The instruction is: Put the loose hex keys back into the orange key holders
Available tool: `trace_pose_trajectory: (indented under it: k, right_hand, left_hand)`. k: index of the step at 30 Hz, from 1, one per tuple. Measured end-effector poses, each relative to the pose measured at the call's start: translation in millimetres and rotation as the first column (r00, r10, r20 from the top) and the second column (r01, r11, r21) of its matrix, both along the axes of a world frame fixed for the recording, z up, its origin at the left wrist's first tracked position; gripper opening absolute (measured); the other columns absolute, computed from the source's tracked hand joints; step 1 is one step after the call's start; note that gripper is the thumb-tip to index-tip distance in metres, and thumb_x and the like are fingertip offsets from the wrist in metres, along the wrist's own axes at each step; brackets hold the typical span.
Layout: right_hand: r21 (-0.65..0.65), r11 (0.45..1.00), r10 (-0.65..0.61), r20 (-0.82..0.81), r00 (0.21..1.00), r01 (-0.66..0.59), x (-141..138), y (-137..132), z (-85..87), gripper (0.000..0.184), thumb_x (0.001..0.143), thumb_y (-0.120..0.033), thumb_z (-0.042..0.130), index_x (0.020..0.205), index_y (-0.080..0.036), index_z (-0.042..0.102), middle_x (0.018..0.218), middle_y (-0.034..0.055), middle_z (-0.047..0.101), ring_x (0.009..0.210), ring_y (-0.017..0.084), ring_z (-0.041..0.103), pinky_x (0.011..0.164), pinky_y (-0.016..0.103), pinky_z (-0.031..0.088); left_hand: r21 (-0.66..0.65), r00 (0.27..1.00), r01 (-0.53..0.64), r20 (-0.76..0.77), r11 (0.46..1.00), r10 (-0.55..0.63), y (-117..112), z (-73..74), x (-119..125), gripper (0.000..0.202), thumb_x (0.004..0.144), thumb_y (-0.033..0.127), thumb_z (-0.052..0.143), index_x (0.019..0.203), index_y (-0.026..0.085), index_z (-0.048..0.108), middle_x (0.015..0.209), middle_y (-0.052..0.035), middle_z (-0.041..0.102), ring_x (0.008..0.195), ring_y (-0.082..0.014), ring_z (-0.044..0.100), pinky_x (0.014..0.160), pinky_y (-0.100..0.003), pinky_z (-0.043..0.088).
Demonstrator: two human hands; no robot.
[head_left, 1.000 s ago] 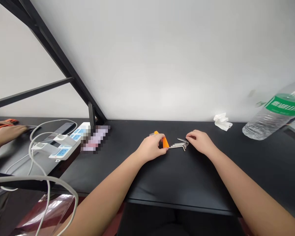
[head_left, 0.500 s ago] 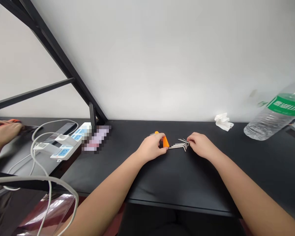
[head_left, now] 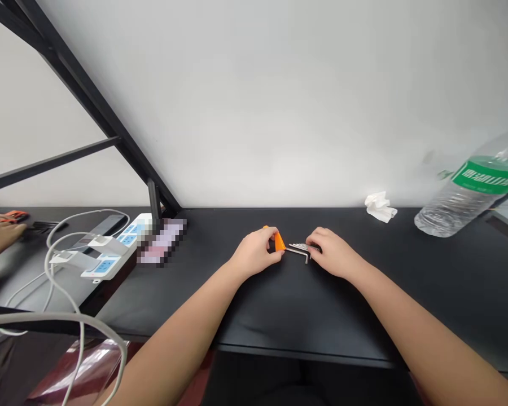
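My left hand (head_left: 254,254) is closed around an orange hex key holder (head_left: 280,243) on the black table, with thumb and fingers gripping it from the left. Several silver L-shaped hex keys (head_left: 297,246) reach from the holder's right side towards my right hand (head_left: 331,254). The fingers of that hand are bent over the short ends of the keys and hide part of them. One key in front shows its bent end pointing towards me, outside the fingers. How far the keys sit inside the holder cannot be seen.
A crumpled tissue (head_left: 380,206) and a tilted plastic water bottle (head_left: 469,189) are at the right. Leftward stand a white power strip (head_left: 112,254) with cables and a phone (head_left: 104,228). At far left, another person's hand (head_left: 0,237) is near an orange tool (head_left: 16,216).
My right hand has moved left along the hex keys, nearer the holder, and now covers more of their bent ends. Less key length shows between the hands. The view has shifted slightly.
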State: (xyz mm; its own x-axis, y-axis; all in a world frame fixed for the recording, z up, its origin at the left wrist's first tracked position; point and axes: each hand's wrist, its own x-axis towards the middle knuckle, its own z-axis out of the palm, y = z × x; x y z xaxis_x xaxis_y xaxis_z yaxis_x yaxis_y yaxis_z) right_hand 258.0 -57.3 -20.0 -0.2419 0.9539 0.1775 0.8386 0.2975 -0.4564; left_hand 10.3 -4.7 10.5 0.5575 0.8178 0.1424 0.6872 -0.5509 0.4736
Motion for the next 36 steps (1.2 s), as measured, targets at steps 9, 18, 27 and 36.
trace_pose_trajectory:
  k: [9,18,27,36]
  right_hand:
    - [-0.026,1.000,-0.006,0.274,0.962,0.014,-29,-20,15.4,0.014,0.084,-0.010,0.057,0.074,-0.019,0.060,0.086,0.0069,0.061,0.084,0.022,0.056,0.072,0.033,0.043]
    - [-0.088,0.995,0.034,-0.146,0.989,-0.047,-7,-22,28.1,0.011,0.094,-0.021,0.055,0.086,-0.023,0.061,0.084,0.0003,0.064,0.071,0.015,0.058,0.064,0.027,0.043]
    - [0.109,0.983,0.167,-0.231,0.959,-0.145,-4,-23,26.9,0.023,0.100,-0.022,0.049,0.099,-0.025,0.072,0.100,0.0047,0.067,0.083,0.017,0.064,0.075,0.032,0.051]
    - [-0.293,0.951,-0.098,-0.593,0.800,-0.100,-22,-23,25.5,0.013,0.093,-0.035,0.063,0.097,-0.023,0.067,0.085,0.0008,0.065,0.066,0.014,0.060,0.060,0.029,0.049]
  left_hand:
    - [0.064,0.989,0.005,-0.148,0.998,0.005,4,-3.7,-3,0.030,0.077,0.033,0.070,0.105,0.024,0.062,0.095,-0.0022,0.070,0.081,-0.0217,0.067,0.064,-0.029,0.045]
    - [0.029,0.994,0.004,-0.108,1.000,0.000,1,1.3,-3,0.030,0.075,0.032,0.071,0.104,0.024,0.063,0.092,-0.0006,0.070,0.078,-0.0202,0.067,0.065,-0.029,0.047]
    - [0.024,0.998,0.031,-0.047,0.999,-0.030,-4,5.5,-2,0.035,0.075,0.033,0.072,0.108,0.024,0.063,0.084,0.0013,0.066,0.076,-0.0186,0.064,0.065,-0.029,0.046]
    - [0.098,0.993,0.085,-0.092,0.992,-0.076,-13,7.6,3,0.038,0.077,0.032,0.070,0.113,0.024,0.061,0.096,-0.0010,0.070,0.083,-0.0203,0.066,0.070,-0.030,0.049]
